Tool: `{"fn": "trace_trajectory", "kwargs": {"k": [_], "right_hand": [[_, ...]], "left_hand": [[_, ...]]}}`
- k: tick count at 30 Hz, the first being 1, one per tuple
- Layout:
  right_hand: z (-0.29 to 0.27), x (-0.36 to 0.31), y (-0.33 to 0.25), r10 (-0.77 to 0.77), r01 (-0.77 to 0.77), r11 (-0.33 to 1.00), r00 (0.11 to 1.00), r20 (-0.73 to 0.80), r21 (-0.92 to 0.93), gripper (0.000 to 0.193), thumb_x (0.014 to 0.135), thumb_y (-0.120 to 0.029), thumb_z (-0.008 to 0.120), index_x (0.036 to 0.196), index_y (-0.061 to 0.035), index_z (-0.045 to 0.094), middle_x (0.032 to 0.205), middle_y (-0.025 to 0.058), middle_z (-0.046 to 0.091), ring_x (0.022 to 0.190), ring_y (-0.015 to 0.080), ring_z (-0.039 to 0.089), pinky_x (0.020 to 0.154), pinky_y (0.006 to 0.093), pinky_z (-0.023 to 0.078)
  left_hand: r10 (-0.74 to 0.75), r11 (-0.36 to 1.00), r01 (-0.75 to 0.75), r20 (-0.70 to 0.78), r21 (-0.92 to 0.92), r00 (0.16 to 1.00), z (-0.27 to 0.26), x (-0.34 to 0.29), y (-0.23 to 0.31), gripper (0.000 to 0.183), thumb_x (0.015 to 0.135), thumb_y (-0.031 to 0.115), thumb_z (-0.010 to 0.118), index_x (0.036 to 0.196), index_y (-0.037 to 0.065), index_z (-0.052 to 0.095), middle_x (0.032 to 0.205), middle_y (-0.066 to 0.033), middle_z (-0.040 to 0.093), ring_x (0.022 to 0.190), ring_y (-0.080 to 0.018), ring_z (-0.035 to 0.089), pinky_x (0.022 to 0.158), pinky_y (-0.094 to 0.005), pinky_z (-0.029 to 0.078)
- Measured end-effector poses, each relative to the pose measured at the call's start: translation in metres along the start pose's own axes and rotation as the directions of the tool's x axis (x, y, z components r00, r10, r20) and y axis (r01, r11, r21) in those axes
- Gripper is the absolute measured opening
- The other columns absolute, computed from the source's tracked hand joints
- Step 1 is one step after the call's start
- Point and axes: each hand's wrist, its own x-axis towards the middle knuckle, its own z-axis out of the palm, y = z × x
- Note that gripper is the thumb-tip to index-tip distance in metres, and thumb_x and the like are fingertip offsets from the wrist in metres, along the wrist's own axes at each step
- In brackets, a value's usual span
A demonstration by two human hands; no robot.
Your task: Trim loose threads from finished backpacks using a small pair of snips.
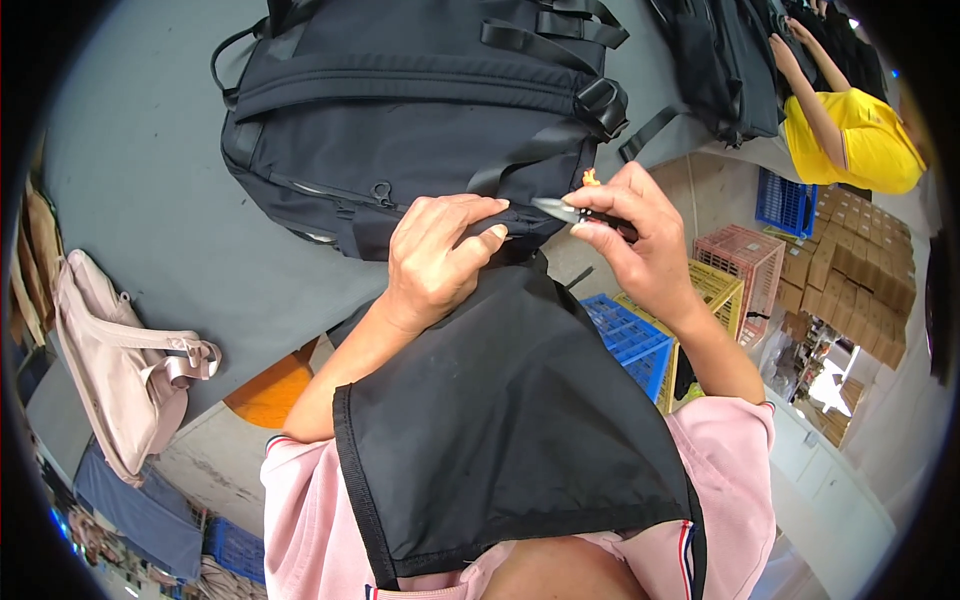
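A black backpack (pixel 400 140) lies on the grey table, its straps and buckle on the upper side and a zipper along the near side. My left hand (pixel 437 250) is closed on the bag's near edge, thumb and fingers pinching the fabric. Just to the right, my right hand (pixel 640 240) grips small thread snips (pixel 592 217) with black handles. Their pointed metal blades face left, close to the bag's near right corner and my left fingertips. A small orange bit (pixel 590 177) shows by my right index finger; its kind is unclear.
A pale pink bag (pixel 125 360) lies at the table's left edge. More black bags (pixel 720 70) are at the upper right, near a co-worker in a yellow shirt (pixel 860 140). Blue (pixel 630 345), yellow (pixel 715 290) and pink crates (pixel 745 255) stand right of the table, with stacked cartons (pixel 860 260) beyond.
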Motion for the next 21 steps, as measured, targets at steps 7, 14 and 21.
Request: {"fn": "trace_trajectory", "kwargs": {"k": [7, 14, 21], "right_hand": [[-0.001, 0.000, -0.012, -0.034, 0.059, 0.979, 0.991, 0.132, -0.195, 0.019, 0.073, -0.005, 0.070, 0.092, -0.0076, 0.067, 0.078, 0.0059, 0.048, 0.063, 0.0194, 0.051, 0.055, 0.0294, 0.043], [0.002, -0.005, 0.013, 0.053, -0.050, 0.993, 0.998, -0.030, 0.107, 0.024, 0.076, -0.001, 0.066, 0.099, -0.0041, 0.064, 0.079, 0.0035, 0.048, 0.072, 0.0104, 0.056, 0.060, 0.0251, 0.043], [0.007, -0.019, 0.025, 0.230, -0.243, 0.952, 0.969, 0.088, 0.185, 0.028, 0.080, -0.003, 0.067, 0.107, -0.0038, 0.060, 0.078, -0.0042, 0.041, 0.065, 0.0034, 0.042, 0.062, 0.0180, 0.037]], "left_hand": [[0.011, 1.000, -0.011, 0.033, -0.007, 0.999, 0.001, 0.001, 0.001, 0.014, 0.069, 0.003, 0.067, 0.078, 0.003, 0.057, 0.088, -0.0119, 0.067, 0.076, -0.0256, 0.065, 0.060, -0.0317, 0.047], [-0.067, 0.997, 0.068, 0.039, -0.026, 0.997, 0.001, -0.005, 0.004, 0.015, 0.069, 0.002, 0.067, 0.080, 0.003, 0.058, 0.092, -0.0100, 0.067, 0.081, -0.0258, 0.064, 0.063, -0.0325, 0.047], [-0.075, 0.997, 0.073, 0.157, 0.022, 0.985, -0.004, -0.007, 0.005, 0.021, 0.064, 0.000, 0.067, 0.083, 0.006, 0.062, 0.088, -0.0084, 0.063, 0.080, -0.0244, 0.061, 0.064, -0.0318, 0.046]]}}
